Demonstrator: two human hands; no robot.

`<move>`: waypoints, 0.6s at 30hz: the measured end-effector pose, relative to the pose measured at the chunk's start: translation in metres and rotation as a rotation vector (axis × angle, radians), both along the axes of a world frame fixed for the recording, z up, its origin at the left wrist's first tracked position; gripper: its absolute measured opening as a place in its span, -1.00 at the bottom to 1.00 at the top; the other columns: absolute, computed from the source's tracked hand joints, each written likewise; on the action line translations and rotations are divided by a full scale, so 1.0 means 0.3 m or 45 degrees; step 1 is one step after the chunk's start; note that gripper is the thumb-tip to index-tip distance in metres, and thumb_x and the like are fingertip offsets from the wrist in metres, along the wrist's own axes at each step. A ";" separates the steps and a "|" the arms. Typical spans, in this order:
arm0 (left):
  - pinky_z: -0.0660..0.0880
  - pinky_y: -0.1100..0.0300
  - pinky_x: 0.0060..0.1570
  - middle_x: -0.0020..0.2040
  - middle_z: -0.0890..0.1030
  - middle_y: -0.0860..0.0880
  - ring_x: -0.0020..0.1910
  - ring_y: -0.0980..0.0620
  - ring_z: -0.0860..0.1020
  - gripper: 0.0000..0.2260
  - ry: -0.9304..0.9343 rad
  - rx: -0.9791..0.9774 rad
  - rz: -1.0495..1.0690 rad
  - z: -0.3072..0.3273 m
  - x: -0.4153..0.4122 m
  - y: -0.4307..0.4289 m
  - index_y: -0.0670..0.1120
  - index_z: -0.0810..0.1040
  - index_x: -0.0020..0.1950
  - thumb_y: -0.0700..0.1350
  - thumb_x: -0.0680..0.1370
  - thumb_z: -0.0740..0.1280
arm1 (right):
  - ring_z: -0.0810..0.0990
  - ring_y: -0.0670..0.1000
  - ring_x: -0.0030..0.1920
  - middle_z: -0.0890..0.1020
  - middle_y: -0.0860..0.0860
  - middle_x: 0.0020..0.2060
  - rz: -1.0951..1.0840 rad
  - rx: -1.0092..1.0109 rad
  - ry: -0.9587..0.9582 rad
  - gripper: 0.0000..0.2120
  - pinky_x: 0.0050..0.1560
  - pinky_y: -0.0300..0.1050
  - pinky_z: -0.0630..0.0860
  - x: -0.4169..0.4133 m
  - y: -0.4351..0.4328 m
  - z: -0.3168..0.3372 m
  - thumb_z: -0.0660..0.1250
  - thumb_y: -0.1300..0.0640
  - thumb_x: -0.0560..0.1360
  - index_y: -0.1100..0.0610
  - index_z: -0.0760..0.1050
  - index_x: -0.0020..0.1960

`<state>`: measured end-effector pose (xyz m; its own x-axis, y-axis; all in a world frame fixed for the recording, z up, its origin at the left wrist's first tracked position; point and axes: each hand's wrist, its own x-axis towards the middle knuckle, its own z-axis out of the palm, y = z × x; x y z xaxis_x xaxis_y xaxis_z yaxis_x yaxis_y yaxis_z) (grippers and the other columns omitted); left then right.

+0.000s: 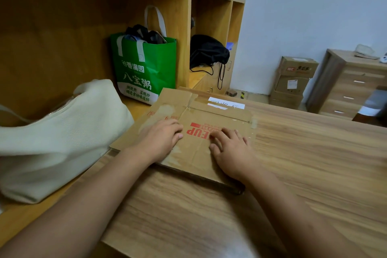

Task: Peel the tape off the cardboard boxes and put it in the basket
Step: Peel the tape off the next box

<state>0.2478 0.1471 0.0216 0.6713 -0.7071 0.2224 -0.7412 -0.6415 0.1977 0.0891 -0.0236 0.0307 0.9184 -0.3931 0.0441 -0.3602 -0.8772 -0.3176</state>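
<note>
Wood-grain table (303,163) up front, tall wooden shelving (188,16) rising behind it on the left. Flat on the table lies a flattened cardboard box (201,153): brown, creased, with red lettering that reads upside down from here. Glossy clear tape (193,100) runs along its far seam, and there's another scrap at the right corner. The left hand (161,140) rests on the board, fingers relaxed and gripping nothing. The right hand (232,151) presses flat, fingers spread over the red print; whether a nail is catching tape is hard to tell. On the shelf ledge, a green tote bag (146,69) is stuffed with dark items. A cream zip bag (62,138) sits beside it, and a black drawstring bag (207,52) is in the next bay.
</note>
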 end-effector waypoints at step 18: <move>0.44 0.03 0.30 0.31 0.59 0.11 0.33 0.04 0.52 -0.73 -0.051 -0.339 -0.169 0.233 -0.385 -0.078 0.13 0.61 0.29 -0.02 0.60 0.33 | 0.39 -0.06 0.43 0.43 -0.06 0.42 -0.190 0.255 -0.508 -0.61 0.40 -0.28 0.23 -0.437 -0.259 0.164 0.24 0.13 0.64 0.01 0.44 0.46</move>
<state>0.1323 0.1236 0.0916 0.5636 -0.7014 0.4363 -0.8258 -0.4678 0.3148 -0.0419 -0.1012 0.0801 0.7778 -0.5565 0.2921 -0.2933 -0.7324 -0.6145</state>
